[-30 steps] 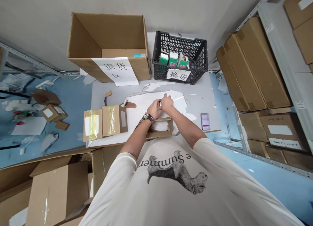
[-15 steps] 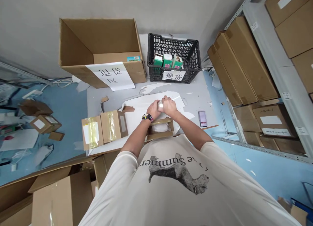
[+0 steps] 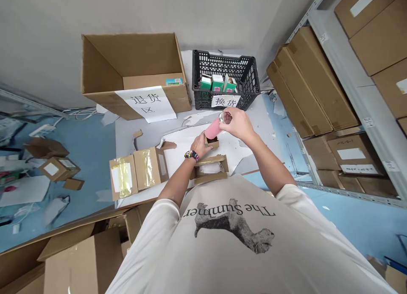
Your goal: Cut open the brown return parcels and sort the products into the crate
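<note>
Large open carton [image 3: 133, 73] upper left of frame, paper sign taped on front. Black crate [image 3: 226, 80] upper centre, green packets inside. White table [image 3: 257, 116] under both. Taped parcel [image 3: 138, 171] left of centre. Open shipping box [image 3: 210, 169] near chest.

Left hand [image 3: 199, 145] closed around small brown box [image 3: 212, 143], pinning it on table. Right hand [image 3: 239, 123] gripping clear cap end of pink tube [image 3: 213, 128], tube tilted, lower end in small box, centre frame.

Tube looks light, rigid, smooth, likely slippery. Best hold: mid-barrel; cap may pull off.
</note>
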`<act>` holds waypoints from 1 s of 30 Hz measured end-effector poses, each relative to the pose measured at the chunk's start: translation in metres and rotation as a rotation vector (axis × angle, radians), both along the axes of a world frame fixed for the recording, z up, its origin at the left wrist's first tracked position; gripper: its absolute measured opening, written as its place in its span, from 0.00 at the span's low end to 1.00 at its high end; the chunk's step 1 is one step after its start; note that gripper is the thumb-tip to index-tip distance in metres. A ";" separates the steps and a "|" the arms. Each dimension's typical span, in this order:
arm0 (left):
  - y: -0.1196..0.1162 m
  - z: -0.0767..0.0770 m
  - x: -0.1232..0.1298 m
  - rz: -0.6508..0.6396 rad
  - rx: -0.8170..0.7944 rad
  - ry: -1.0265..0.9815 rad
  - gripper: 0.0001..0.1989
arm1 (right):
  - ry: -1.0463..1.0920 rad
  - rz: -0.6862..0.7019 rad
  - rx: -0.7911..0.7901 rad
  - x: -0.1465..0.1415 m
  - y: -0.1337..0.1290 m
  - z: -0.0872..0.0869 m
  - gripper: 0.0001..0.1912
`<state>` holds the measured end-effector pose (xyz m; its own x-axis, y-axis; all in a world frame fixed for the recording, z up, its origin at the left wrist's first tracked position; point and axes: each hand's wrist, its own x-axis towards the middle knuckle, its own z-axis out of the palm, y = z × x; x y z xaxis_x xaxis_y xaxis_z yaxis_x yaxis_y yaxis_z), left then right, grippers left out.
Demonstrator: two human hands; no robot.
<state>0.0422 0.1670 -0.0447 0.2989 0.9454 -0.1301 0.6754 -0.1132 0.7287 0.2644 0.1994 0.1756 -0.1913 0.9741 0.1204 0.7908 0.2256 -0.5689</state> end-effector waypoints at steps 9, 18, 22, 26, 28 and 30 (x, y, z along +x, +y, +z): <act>-0.007 0.036 -0.007 0.175 0.119 -0.422 0.36 | 0.355 -0.181 0.089 0.036 -0.009 -0.003 0.13; -0.019 0.096 -0.007 0.227 -0.789 -1.285 0.39 | 0.418 0.001 0.145 0.017 -0.054 0.013 0.34; -0.025 0.107 -0.001 0.222 -0.955 -1.370 0.29 | 0.351 0.169 0.186 -0.016 -0.074 0.038 0.46; -0.038 0.114 0.003 0.168 -0.960 -1.292 0.27 | 0.450 0.123 0.104 -0.033 -0.082 0.052 0.46; -0.044 0.118 0.002 0.171 -0.883 -1.212 0.32 | 0.559 0.052 0.040 -0.033 -0.086 0.056 0.44; -0.047 0.124 -0.002 0.211 -0.734 -1.147 0.38 | 0.689 -0.016 -0.014 -0.030 -0.088 0.056 0.40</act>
<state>0.0401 0.1199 0.0792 0.4372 0.8083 -0.3945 -0.3825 0.5641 0.7318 0.2348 0.1114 0.2320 -0.0615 0.9784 0.1973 0.2510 0.2065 -0.9457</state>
